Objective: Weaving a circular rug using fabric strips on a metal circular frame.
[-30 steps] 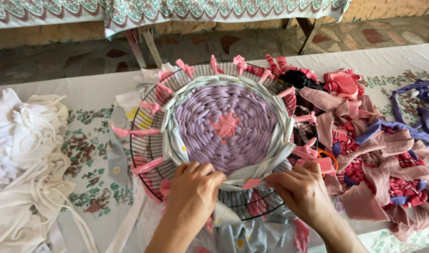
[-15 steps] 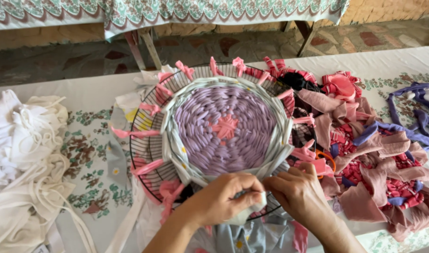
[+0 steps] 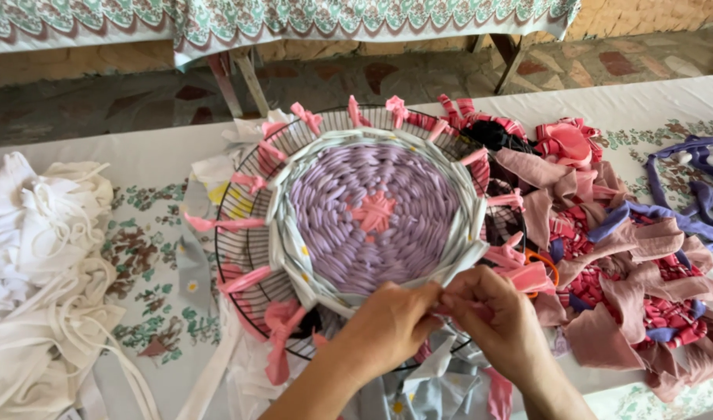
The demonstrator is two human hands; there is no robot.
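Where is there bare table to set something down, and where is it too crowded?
Free: the floral tablecloth between the white fabric heap and the wire frame, and the far strip behind it. Crowded: right of the frame, pink and purple fabric scraps cover the table. The left hand and right hand fill the near edge, over more strips.

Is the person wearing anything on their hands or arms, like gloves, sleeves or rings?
No gloves. The left hand and the right hand are both bare, and so are the forearms as far as the picture shows, with no sleeves in view. I can see no ring, watch or bracelet on the parts that show. The fingernails look short and unpainted.
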